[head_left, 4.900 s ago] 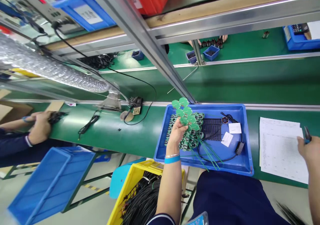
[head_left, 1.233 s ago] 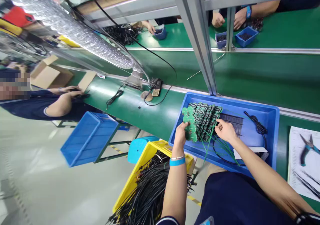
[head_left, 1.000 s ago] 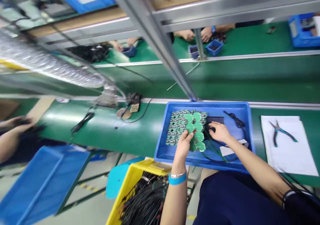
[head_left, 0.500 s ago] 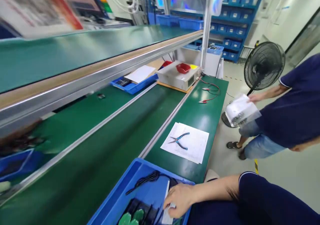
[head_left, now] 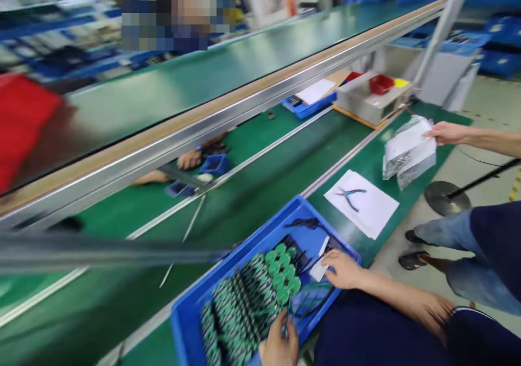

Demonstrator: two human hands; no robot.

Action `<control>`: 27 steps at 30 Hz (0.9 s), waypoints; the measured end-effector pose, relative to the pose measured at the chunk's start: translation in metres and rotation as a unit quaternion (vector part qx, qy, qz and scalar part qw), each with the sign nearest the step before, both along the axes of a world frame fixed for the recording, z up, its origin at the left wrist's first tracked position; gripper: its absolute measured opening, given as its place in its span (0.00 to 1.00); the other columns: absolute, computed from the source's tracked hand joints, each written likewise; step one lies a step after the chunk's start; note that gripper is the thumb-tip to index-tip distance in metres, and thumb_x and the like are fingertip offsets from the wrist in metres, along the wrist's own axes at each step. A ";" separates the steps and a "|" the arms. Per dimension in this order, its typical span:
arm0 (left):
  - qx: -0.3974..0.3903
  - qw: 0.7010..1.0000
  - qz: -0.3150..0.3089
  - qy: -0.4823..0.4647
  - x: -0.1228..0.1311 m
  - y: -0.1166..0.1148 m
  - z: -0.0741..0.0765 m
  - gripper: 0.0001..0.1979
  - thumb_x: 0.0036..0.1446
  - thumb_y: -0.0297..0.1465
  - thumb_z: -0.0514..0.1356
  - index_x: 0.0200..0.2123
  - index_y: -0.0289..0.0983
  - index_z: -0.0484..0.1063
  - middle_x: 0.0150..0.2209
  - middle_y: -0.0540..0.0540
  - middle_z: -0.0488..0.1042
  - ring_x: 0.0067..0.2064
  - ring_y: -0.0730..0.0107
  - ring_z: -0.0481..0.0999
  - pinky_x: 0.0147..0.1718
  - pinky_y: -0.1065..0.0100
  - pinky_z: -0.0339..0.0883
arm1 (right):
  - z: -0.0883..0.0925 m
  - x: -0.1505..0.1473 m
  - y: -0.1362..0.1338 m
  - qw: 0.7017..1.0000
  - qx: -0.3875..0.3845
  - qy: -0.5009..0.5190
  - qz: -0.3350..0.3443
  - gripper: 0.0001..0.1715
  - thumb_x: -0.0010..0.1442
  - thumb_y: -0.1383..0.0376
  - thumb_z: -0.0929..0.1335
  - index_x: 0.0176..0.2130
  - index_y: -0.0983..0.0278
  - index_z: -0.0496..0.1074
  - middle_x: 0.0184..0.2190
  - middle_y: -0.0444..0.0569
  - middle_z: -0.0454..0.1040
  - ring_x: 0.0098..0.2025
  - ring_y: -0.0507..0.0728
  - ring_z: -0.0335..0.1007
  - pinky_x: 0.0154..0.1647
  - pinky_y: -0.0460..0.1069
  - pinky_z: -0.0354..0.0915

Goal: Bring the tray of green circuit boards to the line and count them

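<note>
A blue tray (head_left: 182,306) stands in front of me, packed with rows of green circuit boards (head_left: 234,314) and a cluster of round green boards (head_left: 284,271). At its near edge, my left hand (head_left: 280,343) is closed beside the round boards; a thin dark piece shows at its fingers, too blurred to name. My right hand (head_left: 341,268) reaches into the right end of the tray, its fingers closed at the edge of a white paper piece (head_left: 318,271). Around that hand lie a black cable (head_left: 303,223) and dark wires.
Pliers (head_left: 350,196) lie on white sheets (head_left: 376,214) beyond the tray. A co-worker's hand (head_left: 445,132) holds clear bags (head_left: 407,151) over the bench. Another person's hand (head_left: 189,159) is under the raised shelf (head_left: 211,64). A grey instrument (head_left: 372,97) carries a red bin (head_left: 381,84).
My view has swung left, bringing more of the tray and my left hand into sight. The co-worker's bags are now over the bench. My right hand stays at the white piece.
</note>
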State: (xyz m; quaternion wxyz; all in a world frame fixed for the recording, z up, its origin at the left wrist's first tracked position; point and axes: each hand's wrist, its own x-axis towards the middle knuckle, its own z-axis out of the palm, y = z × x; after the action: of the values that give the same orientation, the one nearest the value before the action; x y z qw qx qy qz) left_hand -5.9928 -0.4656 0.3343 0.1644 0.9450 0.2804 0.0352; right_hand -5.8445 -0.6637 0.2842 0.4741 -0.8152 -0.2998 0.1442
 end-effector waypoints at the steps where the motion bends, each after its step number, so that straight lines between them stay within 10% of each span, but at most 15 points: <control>1: -0.003 1.000 0.022 0.001 -0.006 0.004 0.000 0.12 0.54 0.34 0.55 0.37 0.40 0.78 0.33 0.45 0.80 0.33 0.62 0.79 0.31 0.66 0.70 | -0.002 0.002 -0.008 1.000 -0.001 0.000 -0.016 0.13 0.63 0.60 0.68 0.44 0.66 0.72 0.44 0.50 0.73 0.49 0.56 0.69 0.52 0.57 0.66; 12: -0.096 0.972 0.074 -0.203 -0.019 0.008 0.082 0.15 0.50 0.40 0.63 0.39 0.39 0.79 0.30 0.47 0.78 0.25 0.71 0.72 0.29 0.70 0.70 | -0.069 0.126 -0.113 0.937 -0.215 -0.036 -0.272 0.17 0.64 0.57 0.66 0.47 0.67 0.69 0.46 0.51 0.70 0.49 0.58 0.67 0.52 0.59 0.65; 18: -0.342 0.849 0.165 -0.368 0.051 -0.009 0.037 0.21 0.49 0.47 0.60 0.40 0.38 0.73 0.22 0.53 0.67 0.19 0.77 0.62 0.21 0.72 0.62 | -0.086 0.180 -0.096 0.911 -0.310 -0.082 -0.258 0.31 0.61 0.52 0.67 0.58 0.65 0.61 0.61 0.56 0.56 0.62 0.66 0.52 0.61 0.65 0.53; 23: -0.300 0.881 0.213 -0.296 0.073 -0.011 -0.007 0.17 0.45 0.39 0.63 0.37 0.35 0.75 0.36 0.40 0.74 0.40 0.58 0.74 0.42 0.54 0.69 | -0.092 0.204 -0.094 0.894 -0.378 -0.074 -0.228 0.31 0.59 0.49 0.67 0.54 0.66 0.64 0.55 0.55 0.62 0.58 0.65 0.57 0.58 0.65 0.54; 27: -0.273 0.903 0.225 -0.243 0.072 -0.033 0.001 0.17 0.46 0.34 0.62 0.41 0.37 0.74 0.55 0.37 0.66 0.63 0.47 0.55 0.62 0.44 0.43 | -0.093 0.210 -0.107 0.891 -0.399 -0.053 -0.209 0.23 0.62 0.51 0.66 0.47 0.67 0.68 0.46 0.52 0.68 0.49 0.59 0.65 0.51 0.58 0.63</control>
State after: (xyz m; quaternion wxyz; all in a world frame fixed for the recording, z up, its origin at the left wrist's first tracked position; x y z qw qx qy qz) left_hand -5.9210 -0.4990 0.3356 0.4671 0.7371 0.4353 0.2214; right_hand -5.6347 -0.7709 0.1910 0.1116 -0.9860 -0.0645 0.1055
